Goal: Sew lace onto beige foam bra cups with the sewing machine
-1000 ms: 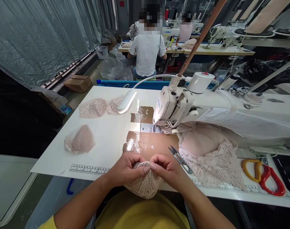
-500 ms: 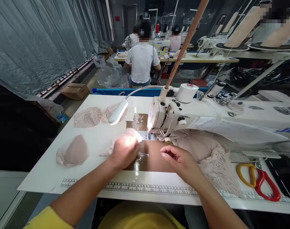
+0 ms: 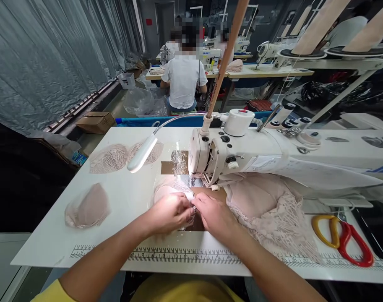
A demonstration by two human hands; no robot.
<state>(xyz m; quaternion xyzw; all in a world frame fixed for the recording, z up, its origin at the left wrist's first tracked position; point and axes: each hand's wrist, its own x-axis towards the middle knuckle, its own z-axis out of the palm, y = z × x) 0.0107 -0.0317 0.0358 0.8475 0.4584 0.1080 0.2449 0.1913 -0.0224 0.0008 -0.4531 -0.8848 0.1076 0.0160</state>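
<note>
Pale pink lace fabric (image 3: 166,188) lies just in front of the sewing machine's needle area. My left hand (image 3: 174,212) is closed on its near edge, fingers bent. Close against it, my right hand (image 3: 212,209) pinches the same edge between thumb and fingers. The machine head (image 3: 207,153) stands right behind both hands, and its presser foot is partly hidden. More pink lace fabric (image 3: 273,205) is bunched under the machine arm, to the right of my right hand. A padded lace cup piece (image 3: 89,207) rests on the table at left.
Two lace pieces (image 3: 109,158) lie at the table's back left, beneath a white lamp (image 3: 143,153). Scissors (image 3: 344,239) with yellow and red handles sit at right beside a dark phone-like slab (image 3: 375,228). A printed ruler (image 3: 178,254) edges the table. A co-worker (image 3: 185,82) sits ahead.
My left hand has drawn the lace fabric nearer. My right hand has moved left from the bare plate and now grips the fabric's edge too. The view has shifted slightly.
</note>
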